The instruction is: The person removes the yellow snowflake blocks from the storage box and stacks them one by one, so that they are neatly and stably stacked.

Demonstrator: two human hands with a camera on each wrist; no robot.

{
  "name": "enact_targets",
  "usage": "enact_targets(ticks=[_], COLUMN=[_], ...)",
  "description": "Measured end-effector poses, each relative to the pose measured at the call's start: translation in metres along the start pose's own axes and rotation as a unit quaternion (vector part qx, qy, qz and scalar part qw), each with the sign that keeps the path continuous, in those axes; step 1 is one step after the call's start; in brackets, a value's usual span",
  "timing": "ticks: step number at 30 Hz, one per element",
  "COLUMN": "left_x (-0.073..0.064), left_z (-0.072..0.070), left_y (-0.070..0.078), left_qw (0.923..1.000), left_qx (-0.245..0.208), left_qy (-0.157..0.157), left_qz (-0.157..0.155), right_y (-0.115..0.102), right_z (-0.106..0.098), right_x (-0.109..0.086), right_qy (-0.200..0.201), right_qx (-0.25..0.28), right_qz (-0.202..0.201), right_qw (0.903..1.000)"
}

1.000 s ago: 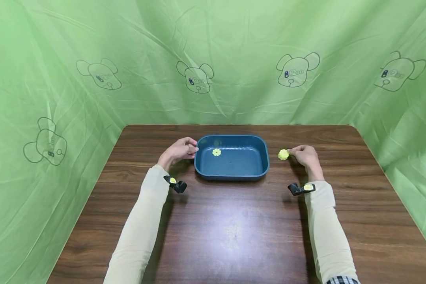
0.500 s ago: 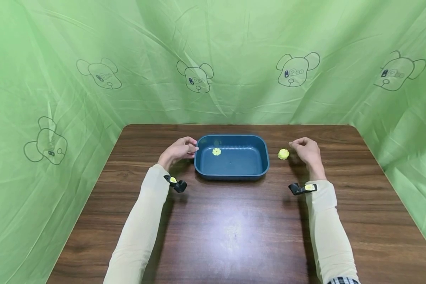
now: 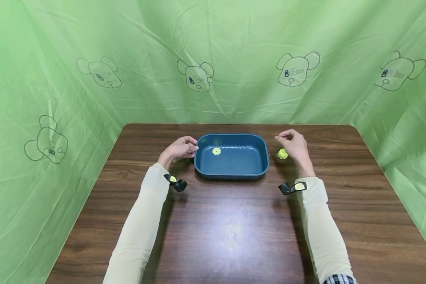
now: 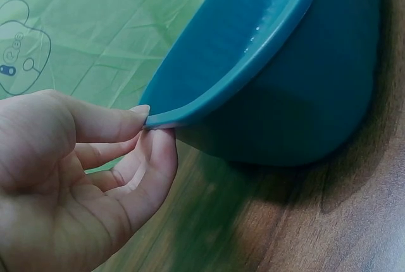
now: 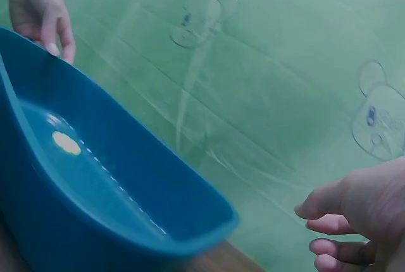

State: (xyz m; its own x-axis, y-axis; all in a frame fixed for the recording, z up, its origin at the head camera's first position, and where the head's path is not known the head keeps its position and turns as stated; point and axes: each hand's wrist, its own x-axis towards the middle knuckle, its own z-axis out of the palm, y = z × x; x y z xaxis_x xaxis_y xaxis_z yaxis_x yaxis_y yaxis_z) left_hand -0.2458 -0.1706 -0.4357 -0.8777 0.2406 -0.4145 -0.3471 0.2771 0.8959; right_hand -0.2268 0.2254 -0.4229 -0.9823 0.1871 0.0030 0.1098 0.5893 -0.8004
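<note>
A blue rectangular basin (image 3: 230,174) stands on the table, and my left hand (image 3: 179,150) pinches its left rim. Thumb and index finger meet over that rim (image 4: 190,117) in the left wrist view. Inside the basin lies a yellow flower-shaped piece (image 3: 216,151), seen too as a pale oval (image 5: 66,143) in the right wrist view. My right hand (image 3: 295,146) hovers off the basin's right end, fingers loosely bent. In the right wrist view its thumb and fingers (image 5: 329,202) are apart, with nothing between them. A small yellow lump with a petalled edge (image 3: 282,154) lies just beside that hand.
The brown wood-grain table (image 3: 230,221) extends around the basin to both sides and the front. Behind it and at both sides hangs a green cloth (image 3: 234,94) with printed bear heads. Each wrist wears a black camera mount, such as the right one (image 3: 292,188).
My right hand has let go of the yellow petalled lump, drawn back, then moved left and farther back toward the basin. The lump stays on the table. My left hand has not moved.
</note>
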Motion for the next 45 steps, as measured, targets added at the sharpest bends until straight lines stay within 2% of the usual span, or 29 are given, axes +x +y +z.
enact_targets(ticks=[9, 15, 23, 30, 45], left_x=[-0.001, -0.002, -0.001, 0.000, 0.002], left_z=[0.002, 0.002, 0.002, 0.001, 0.000], left_y=[0.000, 0.001, 0.002, 0.002, 0.002], left_qw=[1.0000, 1.0000, 1.0000, 1.0000, 1.0000], left_qx=[-0.009, -0.003, -0.004, -0.001, 0.000], left_qy=[0.001, -0.001, -0.002, 0.000, 0.003], left_qz=[-0.001, -0.001, -0.006, -0.004, -0.003], right_y=[-0.032, -0.047, -0.060, -0.064, -0.066], right_z=[0.030, 0.051, 0.079, 0.104, 0.147], right_x=[-0.007, -0.008, -0.011, -0.015, -0.006], right_qy=[-0.018, -0.046, -0.081, -0.111, -0.155], right_qx=[0.005, 0.001, -0.004, -0.020, -0.050], right_qz=[-0.072, -0.099, -0.114, -0.111, -0.101], right_qw=[0.9972, 0.9940, 0.9901, 0.9874, 0.9815])
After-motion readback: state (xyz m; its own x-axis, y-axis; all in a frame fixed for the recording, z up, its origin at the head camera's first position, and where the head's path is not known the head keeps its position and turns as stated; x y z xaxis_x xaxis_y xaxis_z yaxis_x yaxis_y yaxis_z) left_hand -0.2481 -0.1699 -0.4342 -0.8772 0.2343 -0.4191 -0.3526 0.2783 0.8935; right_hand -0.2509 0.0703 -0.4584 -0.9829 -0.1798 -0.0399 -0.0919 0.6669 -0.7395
